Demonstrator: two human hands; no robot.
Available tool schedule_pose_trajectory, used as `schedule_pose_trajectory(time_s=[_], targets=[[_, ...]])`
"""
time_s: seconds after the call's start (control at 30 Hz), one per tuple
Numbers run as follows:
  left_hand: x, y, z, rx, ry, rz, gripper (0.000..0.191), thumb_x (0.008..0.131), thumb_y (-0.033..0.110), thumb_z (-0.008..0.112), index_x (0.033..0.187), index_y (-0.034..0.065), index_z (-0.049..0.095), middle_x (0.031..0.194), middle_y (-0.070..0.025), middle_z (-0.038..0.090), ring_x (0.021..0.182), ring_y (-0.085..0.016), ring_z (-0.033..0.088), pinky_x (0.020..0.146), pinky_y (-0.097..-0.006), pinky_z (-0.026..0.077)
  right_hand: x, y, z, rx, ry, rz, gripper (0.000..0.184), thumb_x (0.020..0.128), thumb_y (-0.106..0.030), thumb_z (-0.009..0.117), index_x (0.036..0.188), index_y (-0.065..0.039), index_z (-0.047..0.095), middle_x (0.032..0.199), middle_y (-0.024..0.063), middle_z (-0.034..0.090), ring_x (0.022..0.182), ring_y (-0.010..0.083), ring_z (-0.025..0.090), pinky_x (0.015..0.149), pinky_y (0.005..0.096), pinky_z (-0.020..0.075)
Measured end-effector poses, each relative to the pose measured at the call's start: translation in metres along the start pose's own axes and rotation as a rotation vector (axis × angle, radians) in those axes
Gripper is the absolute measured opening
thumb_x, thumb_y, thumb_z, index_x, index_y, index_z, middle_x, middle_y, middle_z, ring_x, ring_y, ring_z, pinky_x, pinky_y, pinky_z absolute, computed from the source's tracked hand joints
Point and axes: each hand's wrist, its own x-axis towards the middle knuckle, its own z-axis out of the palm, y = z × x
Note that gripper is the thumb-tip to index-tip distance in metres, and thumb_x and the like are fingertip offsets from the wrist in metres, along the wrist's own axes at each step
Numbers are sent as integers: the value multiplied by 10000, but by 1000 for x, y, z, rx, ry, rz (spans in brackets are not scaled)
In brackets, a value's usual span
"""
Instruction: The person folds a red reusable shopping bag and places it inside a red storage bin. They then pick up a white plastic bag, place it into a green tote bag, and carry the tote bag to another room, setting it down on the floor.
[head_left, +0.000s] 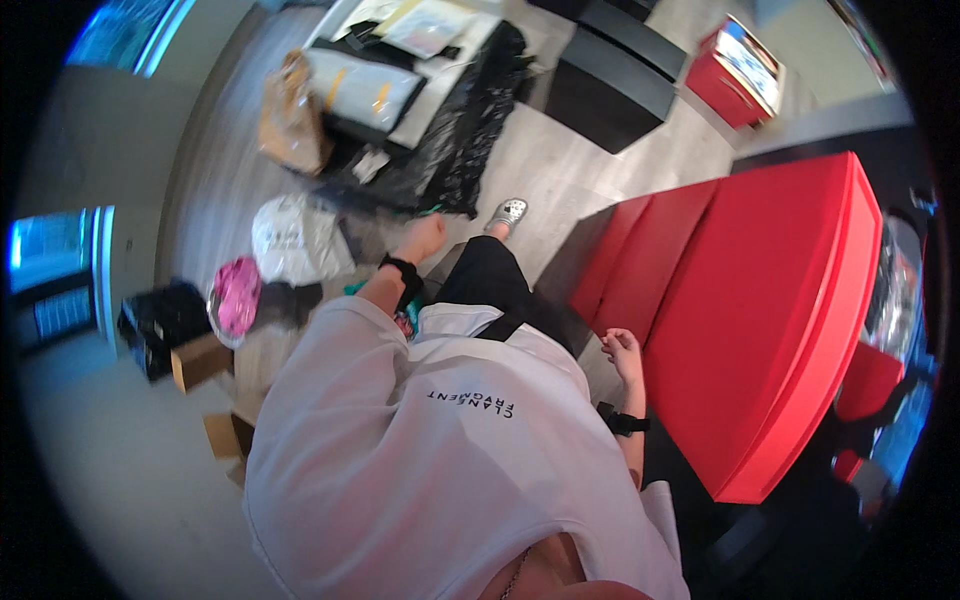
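Note:
My left hand (426, 234) is closed in a fist in front of my body, with a bit of teal material (431, 211) showing at its far side. More teal, patterned material (409, 313) shows below that wrist, partly hidden by the sleeve; whether the two pieces join is hidden. My right hand (624, 354) hangs at my side beside a large red box-shaped unit (757, 300). Its fingers are loosely curled and apart, holding nothing. Both wrists wear black bands. A foot in a grey clog (510, 214) is forward on the floor.
A black plastic sheet (472, 112) lies ahead under wrapped packages (364, 90), beside a brown paper bag (292, 124). To the left are a white plastic bag (296, 240), a pink bundle (238, 296) and cardboard boxes (201, 362). Black boxes (611, 86) and a red bin (724, 90) stand ahead right.

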Motion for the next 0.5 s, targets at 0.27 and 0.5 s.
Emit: schedule_pose_trajectory(time_s=[0.27,0.5], targets=[[-313,-187,78,-184,-302,-639,280,829,229,608,970,-9,651,829,-207,684,737,-340,687,644,-429,537,45,5,50,-424,-254,-322,156,907,-103,597,1024,0,608,850,71,656,750,135,624,661,266,515],[-448,-185,115,-294,224,-826,377,759,88,618,1118,-13,560,759,-158,661,672,-254,690,552,-361,521,73,-15,122,-630,-557,-289,187,929,-125,561,1091,-38,597,924,101,687,739,158,671,563,266,505]])
